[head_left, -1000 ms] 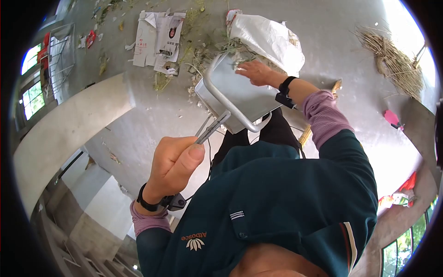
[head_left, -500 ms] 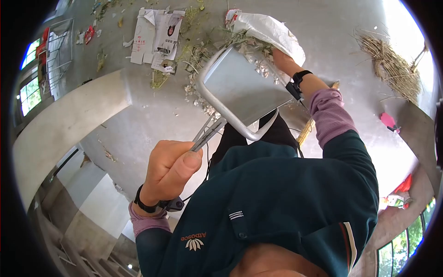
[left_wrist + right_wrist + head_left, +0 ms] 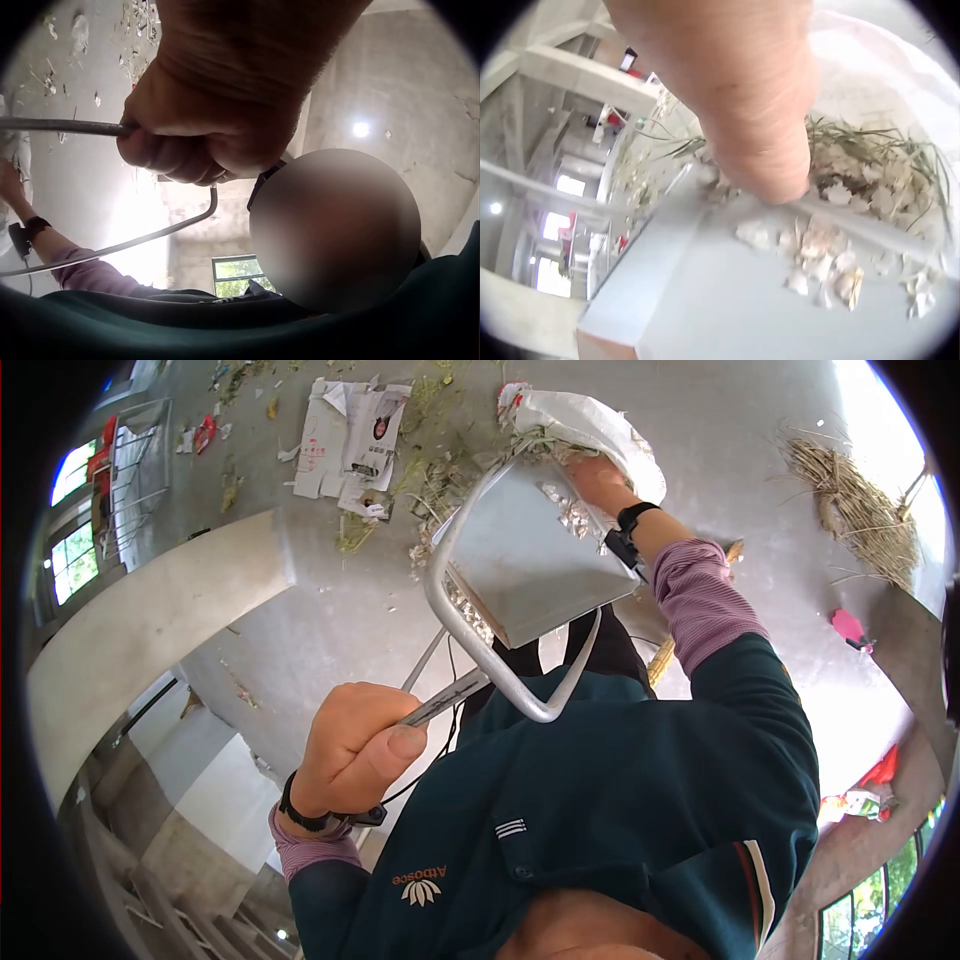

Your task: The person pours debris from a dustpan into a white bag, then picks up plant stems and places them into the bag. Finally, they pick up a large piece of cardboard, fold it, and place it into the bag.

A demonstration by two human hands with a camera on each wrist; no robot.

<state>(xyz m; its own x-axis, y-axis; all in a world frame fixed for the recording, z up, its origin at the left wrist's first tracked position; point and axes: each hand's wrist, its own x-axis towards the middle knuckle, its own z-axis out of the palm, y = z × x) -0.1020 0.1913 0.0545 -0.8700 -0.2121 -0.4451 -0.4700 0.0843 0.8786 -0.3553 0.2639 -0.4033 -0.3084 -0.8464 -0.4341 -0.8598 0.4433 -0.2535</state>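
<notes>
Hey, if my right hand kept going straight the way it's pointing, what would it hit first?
Probably the scraps and grass heaped in the white bag, just past the dustpan rim the right hand touches; depth is unclear.

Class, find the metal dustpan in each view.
Head: dustpan upper centre, tilted toward the white bag.
Left wrist: only its wire handle, upper left, gripped by the left hand.
Right wrist: dustpan fills the lower half, below the right hand.
Shared landmark: pale scraps on the dustpan, head and right wrist.

Scraps (image 3: 573, 515) in dustpan (image 3: 530, 585), its far edge at bag (image 3: 590, 422); papers (image 3: 350, 435) left of bag, straw pile (image 3: 850, 495) right.
</notes>
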